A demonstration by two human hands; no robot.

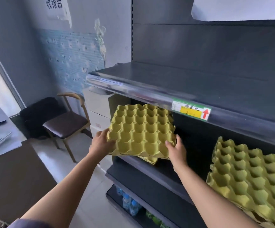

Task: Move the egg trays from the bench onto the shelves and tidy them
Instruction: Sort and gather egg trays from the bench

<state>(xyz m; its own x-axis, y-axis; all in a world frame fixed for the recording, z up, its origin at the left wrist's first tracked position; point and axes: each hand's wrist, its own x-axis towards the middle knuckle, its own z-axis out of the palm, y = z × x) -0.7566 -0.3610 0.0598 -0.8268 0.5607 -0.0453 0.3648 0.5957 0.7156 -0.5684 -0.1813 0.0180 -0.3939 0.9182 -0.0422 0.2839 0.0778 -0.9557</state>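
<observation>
Fingers (102, 133) of the left hand (100, 143) curl round the near-left corner of the egg tray (141, 129), thumb pressed on top. The right hand (177, 149) pinches the near-right corner the same way, thumb over the rim. The tray sits tilted at the left end of the middle shelf (150, 169), its near edge overhanging the lip, beneath the upper shelf (182, 83).

It looks like moulded pulp with empty cups, so probably light, fairly stiff across the cups, rough enough not to slip, yet apt to crease or tear at the thin rim. Holding two opposite corners, as here, seems the safest grip.

A skewed tray corner (150, 159) pokes out underneath; how many trays lie in the bundle cannot be told. The fingers below are hidden, the far edge is lost in shadow, and whether the bundle already rests on the shelf is unclear. To the right, well apart, a second stack (248, 178) is cut off by the frame.
</observation>
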